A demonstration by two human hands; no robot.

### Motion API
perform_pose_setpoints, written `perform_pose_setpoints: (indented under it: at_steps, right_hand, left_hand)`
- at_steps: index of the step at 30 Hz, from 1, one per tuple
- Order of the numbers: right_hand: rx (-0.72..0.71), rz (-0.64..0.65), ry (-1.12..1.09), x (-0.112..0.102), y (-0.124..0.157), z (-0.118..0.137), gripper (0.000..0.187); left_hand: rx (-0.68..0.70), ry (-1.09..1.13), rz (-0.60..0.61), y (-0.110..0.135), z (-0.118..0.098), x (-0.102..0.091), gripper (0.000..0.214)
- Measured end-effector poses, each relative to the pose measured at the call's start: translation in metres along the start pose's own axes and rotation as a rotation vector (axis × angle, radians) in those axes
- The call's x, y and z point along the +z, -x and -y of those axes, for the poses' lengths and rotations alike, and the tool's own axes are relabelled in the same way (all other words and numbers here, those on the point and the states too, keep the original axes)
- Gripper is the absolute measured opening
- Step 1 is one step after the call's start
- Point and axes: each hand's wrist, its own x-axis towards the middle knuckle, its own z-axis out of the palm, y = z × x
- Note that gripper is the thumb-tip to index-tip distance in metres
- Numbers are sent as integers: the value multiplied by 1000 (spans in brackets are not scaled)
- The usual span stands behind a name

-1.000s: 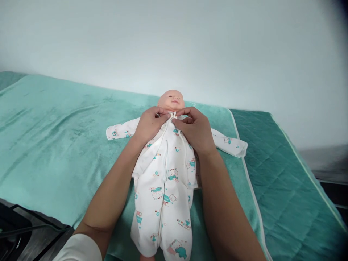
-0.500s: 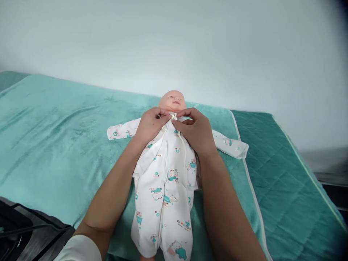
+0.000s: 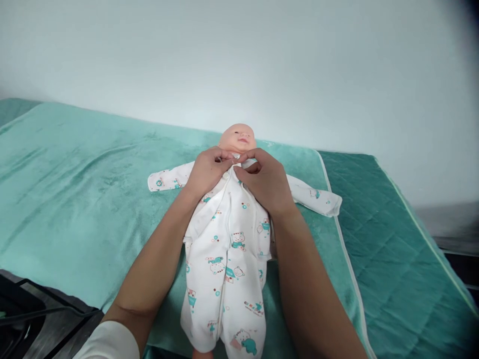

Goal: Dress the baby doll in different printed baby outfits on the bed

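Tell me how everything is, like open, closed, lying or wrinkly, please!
doll: lying face up, dressed
trousers: worn
jacket: worn, front flaps parted over the trousers
left hand: pinching the jacket
right hand: touching the jacket, grip unclear
blanket: spread out, wrinkled
quilted mat: partly under the blanket

Doll: bald and pink, on its back on the teal blanket, head away from me, a bit of one foot showing.
Top: white, long-sleeved, printed with little teal and brown figures; I hold it at the collar with my left hand and right hand.
Neck edges: meeting between my hands; whether fastened, I can't tell.
Flaps: parted below my grip, slanting to either side.
Button: small, round, pale, on the left flap.
Sleeves: stretched outward, the right cuff across the blanket's pale border.
Trousers: matching print, reaching up beneath the top, legs toward me.
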Motion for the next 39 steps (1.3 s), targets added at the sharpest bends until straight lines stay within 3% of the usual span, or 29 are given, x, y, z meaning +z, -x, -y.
perform_pose_setpoints:
  at_steps: [6,13,19,26,30,34,39]
  right_hand:
    - [-55,64,31,-2,0,-1,17]
    - [28,104,28,-3,2,4,23]
    - [6,110,10,0,2,5,21]
    - [79,129,-88,-3,2,-2,25]
    - [134,137,-137,-7,2,0,28]
    - [161,88,-192,-9,0,-2,18]
    - [-51,-96,-55,-5,-4,-11,18]
  left_hand:
    - [-12,-4,64,1,0,-4,22]
    - [-90,32,102,6,-13,-2,41]
    - [-147,45,87,6,-15,-1,22]
    - [-171,78,115,5,-13,-5,3]
    - [-92,65,100,2,-6,-7,16]
    - [62,-1,142,1,0,-10,23]
    - [120,-92,157,4,0,-14,22]
